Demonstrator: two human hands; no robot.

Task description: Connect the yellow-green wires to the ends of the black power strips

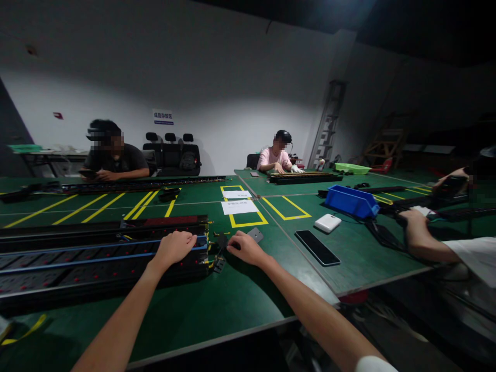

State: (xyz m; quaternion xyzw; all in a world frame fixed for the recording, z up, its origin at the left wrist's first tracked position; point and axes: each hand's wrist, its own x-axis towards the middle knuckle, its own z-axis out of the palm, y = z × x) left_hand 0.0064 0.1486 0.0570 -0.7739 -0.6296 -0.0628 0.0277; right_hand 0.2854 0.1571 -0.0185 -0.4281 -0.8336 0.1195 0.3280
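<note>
Long black power strips (96, 258) with blue wires and red dots lie side by side on the green table (217, 305). My left hand (176, 247) rests on the right end of the strips, fingers curled over the blue wire. My right hand (245, 248) lies just right of that end, fingers pinched at a small black end piece (221, 241) with yellow wires. A small grey plate (255, 235) sits beside my right hand.
A black phone (316, 247), a white box (327, 222) and a blue bin (352, 201) lie to the right. Paper sheets (239, 206) sit in yellow-taped squares. Two people work at the far side, and another person's arm (420, 235) reaches in from the right.
</note>
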